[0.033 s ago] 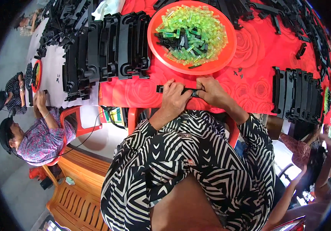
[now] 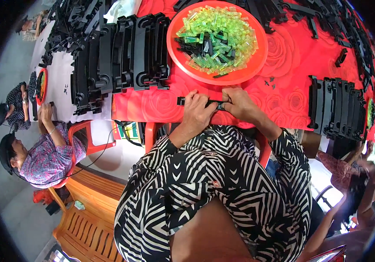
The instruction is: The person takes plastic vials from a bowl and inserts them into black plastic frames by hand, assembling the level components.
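Observation:
Both my hands are at the near edge of the red-clothed table, on one long black plastic part (image 2: pixel 181 101) that lies crosswise. My left hand (image 2: pixel 196 108) is closed round its left half, leaving a short end sticking out. With bent fingers, my right hand (image 2: pixel 239 104) grips the right end, and the thumbs nearly meet in the middle. A small dark piece may sit between the thumbs; the fingers hide most of it. Just beyond my hands stands a round red tray (image 2: pixel 176 59) heaped with yellow-green clear plastic pieces (image 2: pixel 239 39) and some black ones.
Black plastic parts (image 2: pixel 105 56) stand in a row at the left, with another row (image 2: pixel 335 105) at the right. Loose black parts pile up along the far side. Co-workers sit at the left (image 2: pixel 50 153) and right. A wooden bench (image 2: pixel 91 231) stands at lower left.
My hands and the black part look the same. At the right edge, a co-worker's arms and hands have shifted slightly.

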Available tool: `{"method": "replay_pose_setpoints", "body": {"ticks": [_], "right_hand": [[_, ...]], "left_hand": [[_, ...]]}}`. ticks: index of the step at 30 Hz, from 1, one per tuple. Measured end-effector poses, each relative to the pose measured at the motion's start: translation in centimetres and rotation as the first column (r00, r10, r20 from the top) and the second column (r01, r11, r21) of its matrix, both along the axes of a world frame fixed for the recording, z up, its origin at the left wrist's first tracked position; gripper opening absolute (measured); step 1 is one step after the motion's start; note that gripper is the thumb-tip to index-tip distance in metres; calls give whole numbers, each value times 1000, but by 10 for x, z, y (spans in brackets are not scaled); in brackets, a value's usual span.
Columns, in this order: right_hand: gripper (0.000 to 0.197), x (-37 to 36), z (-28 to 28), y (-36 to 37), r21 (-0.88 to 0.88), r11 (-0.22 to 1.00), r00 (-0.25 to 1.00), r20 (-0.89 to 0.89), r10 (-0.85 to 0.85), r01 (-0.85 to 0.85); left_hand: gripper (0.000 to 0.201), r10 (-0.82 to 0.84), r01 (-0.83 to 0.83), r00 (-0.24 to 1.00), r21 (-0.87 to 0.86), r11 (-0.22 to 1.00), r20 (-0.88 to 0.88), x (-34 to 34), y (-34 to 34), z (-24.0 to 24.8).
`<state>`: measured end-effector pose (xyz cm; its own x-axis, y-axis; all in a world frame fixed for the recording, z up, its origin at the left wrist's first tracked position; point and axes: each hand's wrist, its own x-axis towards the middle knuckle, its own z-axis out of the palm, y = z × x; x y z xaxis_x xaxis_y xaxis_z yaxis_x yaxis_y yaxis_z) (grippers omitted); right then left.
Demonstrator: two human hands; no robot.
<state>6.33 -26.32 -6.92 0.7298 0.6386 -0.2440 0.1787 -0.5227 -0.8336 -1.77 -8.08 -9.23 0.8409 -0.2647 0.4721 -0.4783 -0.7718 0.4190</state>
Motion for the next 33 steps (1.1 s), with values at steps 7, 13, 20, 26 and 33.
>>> {"method": "replay_pose_setpoints", "body": {"ticks": [7,13,20,26,33], "right_hand": [[21,-2,-3,2,-47,999,997,70,17,-14],[20,-3,-12,8,-228,972,979,173,102,-61],[16,5,-2,3,-128,985,993,22,115,-111],[21,8,8,8,-233,963,990,18,143,-135],[22,12,18,10,-308,934,981,2,192,-182]], "left_hand": [[24,1,-1,1000,0,1000,0,-2,-2,2],[18,4,-5,1000,88,996,6,-2,-3,5],[19,12,-10,1000,94,996,-16,-4,-2,7],[21,6,-5,1000,105,994,-14,-7,-3,7],[23,3,-2,1000,89,996,-9,-5,-4,2]]}}
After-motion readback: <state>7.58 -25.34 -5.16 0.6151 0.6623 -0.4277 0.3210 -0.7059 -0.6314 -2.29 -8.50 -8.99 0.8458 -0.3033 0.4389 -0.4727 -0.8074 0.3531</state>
